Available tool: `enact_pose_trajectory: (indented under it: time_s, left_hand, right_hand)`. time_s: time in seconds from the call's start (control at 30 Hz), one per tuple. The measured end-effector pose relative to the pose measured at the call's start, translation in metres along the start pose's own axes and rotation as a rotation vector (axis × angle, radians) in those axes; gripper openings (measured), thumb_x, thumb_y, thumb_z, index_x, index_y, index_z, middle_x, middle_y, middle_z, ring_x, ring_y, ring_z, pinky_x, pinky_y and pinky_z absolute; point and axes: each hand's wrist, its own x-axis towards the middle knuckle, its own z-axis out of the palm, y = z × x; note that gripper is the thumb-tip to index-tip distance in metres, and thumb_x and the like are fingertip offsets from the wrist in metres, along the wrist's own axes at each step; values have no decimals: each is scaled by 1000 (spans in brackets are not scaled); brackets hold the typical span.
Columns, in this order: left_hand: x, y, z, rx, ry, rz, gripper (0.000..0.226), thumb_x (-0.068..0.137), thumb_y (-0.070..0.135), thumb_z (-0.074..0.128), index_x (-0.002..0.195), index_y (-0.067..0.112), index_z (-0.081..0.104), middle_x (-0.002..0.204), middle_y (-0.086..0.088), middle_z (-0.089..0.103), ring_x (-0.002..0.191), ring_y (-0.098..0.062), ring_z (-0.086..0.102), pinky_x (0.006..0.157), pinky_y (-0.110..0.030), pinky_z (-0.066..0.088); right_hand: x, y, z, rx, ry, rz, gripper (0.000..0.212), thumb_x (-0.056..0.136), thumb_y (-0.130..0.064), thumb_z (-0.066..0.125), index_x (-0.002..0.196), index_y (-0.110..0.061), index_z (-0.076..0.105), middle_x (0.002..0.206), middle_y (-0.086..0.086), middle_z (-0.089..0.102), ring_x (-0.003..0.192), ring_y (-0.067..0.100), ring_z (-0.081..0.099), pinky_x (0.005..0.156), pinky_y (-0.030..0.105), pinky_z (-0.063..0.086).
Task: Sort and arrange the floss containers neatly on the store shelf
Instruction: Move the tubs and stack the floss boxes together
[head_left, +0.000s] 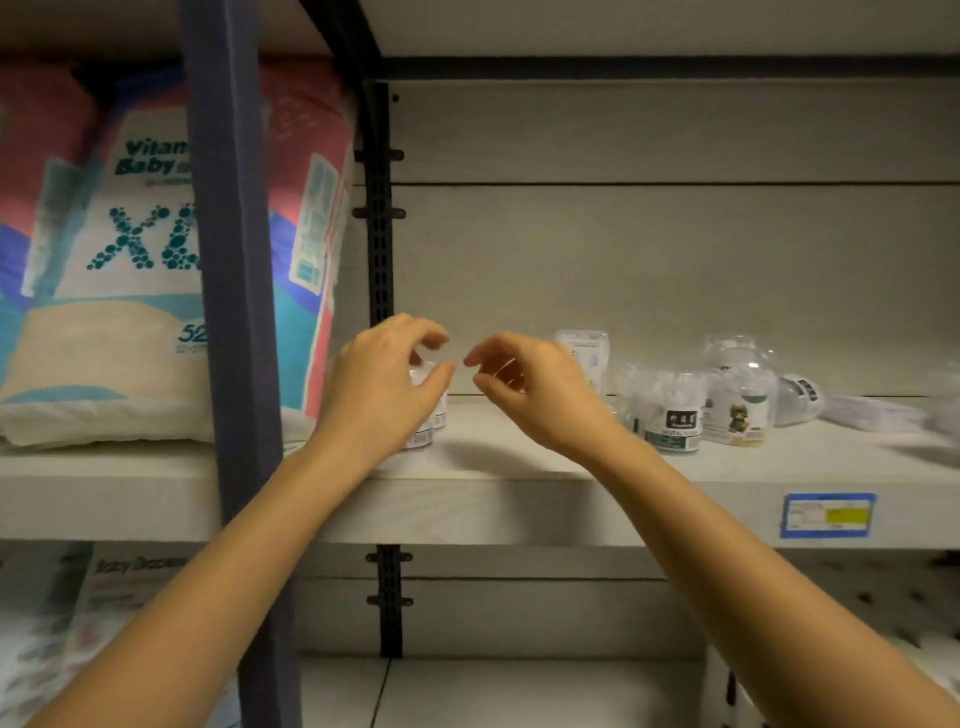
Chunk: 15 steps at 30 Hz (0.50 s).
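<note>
Pale store shelf (519, 467). Left hand (379, 384) curled over jar (423, 426); right hand (530, 389) loose beside, empty. Bump could tip jar.

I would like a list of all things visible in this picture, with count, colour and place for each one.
Floss containers: several, exact count unclear, clear with white labels, on the shelf, right of the hands; at least one more behind the left hand.
Diaper pack: one, white, pink and teal, shelf's left part.
Price tag: one, blue and yellow, shelf's front edge, right.
Shelf: one, pale grey, across the middle.
Post: one, dark blue, left.
Left hand: fingers curled, beside a container.
Right hand: fingers curled, empty as far as visible.
</note>
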Motion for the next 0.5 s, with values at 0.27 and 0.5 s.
enact_pose_trajectory:
  time_s: [0.27, 0.5]
  left_hand:
    - [-20, 96, 55, -600, -263, -149, 5, 82, 17, 66, 78, 14, 68, 75, -5, 69, 60, -5, 53, 64, -23, 45]
    - [-15, 187, 114, -731, -309, -173, 6, 83, 15, 64, 80, 14, 69, 75, -1, 69, 64, -1, 59, 62, -13, 47]
  right_hand:
    - [-73, 41, -112, 61, -35, 192, 4, 81, -15, 69, 85, -14, 69, 74, -2, 71, 61, 3, 66, 65, 14, 53]
    - [-82, 119, -224, -218, -49, 265, 13, 86, -15, 61, 93, -17, 72, 83, 2, 74, 77, 10, 69, 79, 23, 54]
